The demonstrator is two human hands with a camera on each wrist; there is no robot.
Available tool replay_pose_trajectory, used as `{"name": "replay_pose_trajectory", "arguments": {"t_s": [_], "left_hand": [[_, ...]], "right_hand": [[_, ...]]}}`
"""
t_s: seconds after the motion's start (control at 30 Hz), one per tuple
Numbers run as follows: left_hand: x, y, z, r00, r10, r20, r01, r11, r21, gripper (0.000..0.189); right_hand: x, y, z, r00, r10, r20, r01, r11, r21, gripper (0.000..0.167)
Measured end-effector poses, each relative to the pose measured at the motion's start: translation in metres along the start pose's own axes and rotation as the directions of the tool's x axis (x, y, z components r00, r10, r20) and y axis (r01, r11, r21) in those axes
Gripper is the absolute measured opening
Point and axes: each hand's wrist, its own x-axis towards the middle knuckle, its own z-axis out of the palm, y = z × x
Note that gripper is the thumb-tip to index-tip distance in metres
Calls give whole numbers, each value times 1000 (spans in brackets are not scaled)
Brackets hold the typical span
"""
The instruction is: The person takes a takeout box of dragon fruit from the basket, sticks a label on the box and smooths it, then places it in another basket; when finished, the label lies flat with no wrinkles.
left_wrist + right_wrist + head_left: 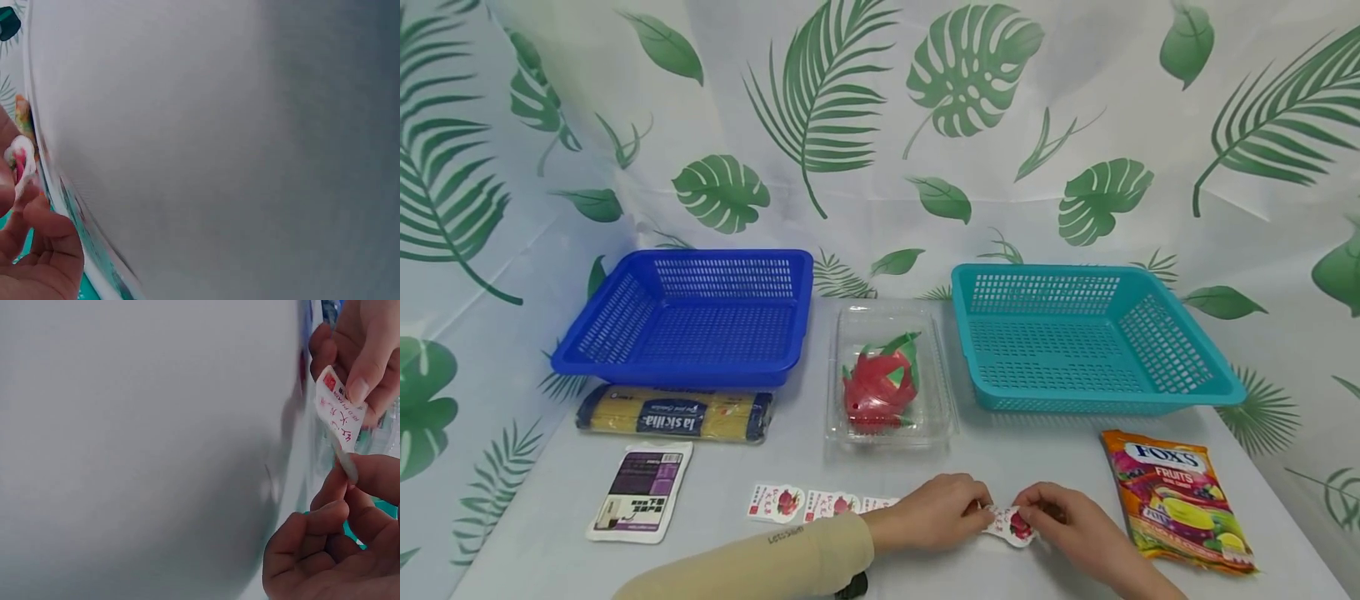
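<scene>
White paper with red lettering and a dragon-fruit picture formed the sticker label (1015,527), held just above the tabletop (1030,454) between two hands: the fingers of the left hand (936,510) pinched one end, those of the right hand (1075,527) the other. Further labels (786,502) lay to the left, partly covered by the beige sleeve (760,560). Beyond, a transparent plastic container (942,375) with a red dragon fruit (880,390) stood between a blue basket (677,373) and a turquoise basket (1097,400). A Fox's Fruits candy bag (1180,504) lay right; a La Sicilia pasta packet (673,415) and a purple-and-white pouch (640,493) lay left.
</scene>
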Motion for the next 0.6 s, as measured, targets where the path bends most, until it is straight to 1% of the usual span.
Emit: {"name": "replay_pose_trajectory", "arguments": {"t_s": [0.13,0.23,0.27,0.33,0.37,0.4,0.43,0.47,0.53,0.6], "left_hand": [[0,2,0,998,52,-29,-51,999,11,17],[0,6,0,994,66,-84,-67,998,-4,18],[0,7,0,992,60,-110,-63,998,-17,18],[-1,10,-1,985,25,-171,-40,996,-83,19],[-2,12,-1,979,-4,-203,-24,990,-138,19],[-2,13,-1,972,-39,-231,-9,979,-204,20],[-3,15,-2,963,-79,-257,7,962,-273,20],[-3,16,-2,953,-127,-276,24,937,-349,20],[-4,18,-4,926,-228,-300,57,871,-488,22],[-4,20,-6,894,-330,-304,89,795,-600,23]], "right_hand": [[-1,-5,0,999,-28,-26,28,999,-22,25],[-2,-10,1,996,-57,-73,54,997,-46,26],[-2,-12,1,994,-56,-98,51,997,-52,27],[-2,-16,2,984,-48,-171,39,998,-58,31],[-2,-18,2,976,-41,-214,30,998,-56,34],[-3,-20,3,965,-33,-261,21,999,-49,35],[-3,-22,3,949,-28,-313,16,999,-40,36],[-4,-23,3,933,-24,-359,14,999,-30,37],[-5,-27,4,894,-30,-447,28,1000,-12,36],[-8,-31,5,862,-43,-506,53,999,5,33]]}}
